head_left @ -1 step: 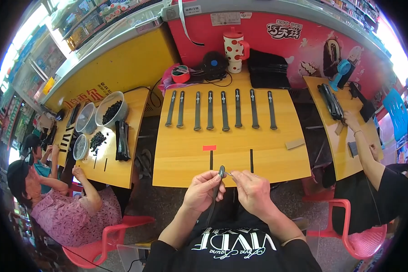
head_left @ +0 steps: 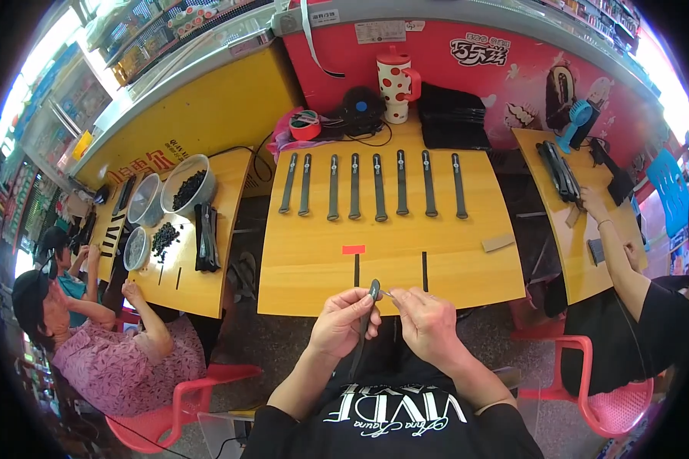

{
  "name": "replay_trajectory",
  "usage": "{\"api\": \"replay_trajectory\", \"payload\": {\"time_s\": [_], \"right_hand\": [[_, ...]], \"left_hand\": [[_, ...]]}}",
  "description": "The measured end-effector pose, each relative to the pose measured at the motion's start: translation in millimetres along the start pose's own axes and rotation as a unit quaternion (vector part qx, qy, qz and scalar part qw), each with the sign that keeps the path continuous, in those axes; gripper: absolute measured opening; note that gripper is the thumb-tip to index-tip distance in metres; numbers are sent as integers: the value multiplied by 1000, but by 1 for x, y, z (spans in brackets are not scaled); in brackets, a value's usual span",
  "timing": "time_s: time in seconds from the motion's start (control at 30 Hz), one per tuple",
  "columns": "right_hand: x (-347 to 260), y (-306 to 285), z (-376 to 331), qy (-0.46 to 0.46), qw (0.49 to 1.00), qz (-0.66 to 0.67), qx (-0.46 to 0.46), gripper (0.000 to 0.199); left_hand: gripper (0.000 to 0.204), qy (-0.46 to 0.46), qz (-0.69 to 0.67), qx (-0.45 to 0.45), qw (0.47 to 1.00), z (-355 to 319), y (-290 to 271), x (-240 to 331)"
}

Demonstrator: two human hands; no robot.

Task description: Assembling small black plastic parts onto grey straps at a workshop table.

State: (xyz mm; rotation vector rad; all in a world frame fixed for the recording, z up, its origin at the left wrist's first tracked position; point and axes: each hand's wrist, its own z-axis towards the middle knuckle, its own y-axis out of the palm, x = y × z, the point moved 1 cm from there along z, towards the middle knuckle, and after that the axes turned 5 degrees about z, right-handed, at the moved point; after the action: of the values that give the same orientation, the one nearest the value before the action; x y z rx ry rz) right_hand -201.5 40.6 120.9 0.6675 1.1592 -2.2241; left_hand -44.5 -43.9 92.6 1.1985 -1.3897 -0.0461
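Just beyond the table's near edge, my left hand (head_left: 343,321) pinches a black strap (head_left: 374,289) near its rounded upper end. The rest of the strap hangs down toward my lap. My right hand (head_left: 429,325) is closed around a thin, metallic-looking tool (head_left: 387,294); only its slim tip shows, pointing at the strap's rounded end. Whether the tip touches the strap I cannot tell. On the wooden table (head_left: 314,264) ahead lie several similar black straps (head_left: 355,187) in a row. Closer to me are two narrow black strips (head_left: 357,269) and a red rectangle (head_left: 354,249).
At the table's back stand a spotted tumbler (head_left: 395,88), a black bag stack (head_left: 452,118), and a red tape roll (head_left: 305,126). A cardboard piece (head_left: 498,243) lies right. Co-workers sit at side tables; the left one holds plastic tubs (head_left: 187,187) of black parts.
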Motion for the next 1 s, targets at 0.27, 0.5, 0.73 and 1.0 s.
{"api": "replay_trajectory", "payload": {"time_s": [0.27, 0.5, 0.73, 1.0], "right_hand": [[0, -2, -2, -11, 997, -69, -33, 25], [1, 4, -9, -54, 995, -84, -27, 29], [9, 3, -17, -76, 994, -77, 28, 35], [4, 0, -19, -51, 995, -85, 9, 30]], "left_hand": [[16, 15, 55, 29, 998, 2, 0, -3], [17, 39, 148, 36, 988, 2, 2, -7], [19, 36, 122, 15, 992, 1, 5, -7], [23, 6, 30, -5, 1000, 4, 6, -10]]}}
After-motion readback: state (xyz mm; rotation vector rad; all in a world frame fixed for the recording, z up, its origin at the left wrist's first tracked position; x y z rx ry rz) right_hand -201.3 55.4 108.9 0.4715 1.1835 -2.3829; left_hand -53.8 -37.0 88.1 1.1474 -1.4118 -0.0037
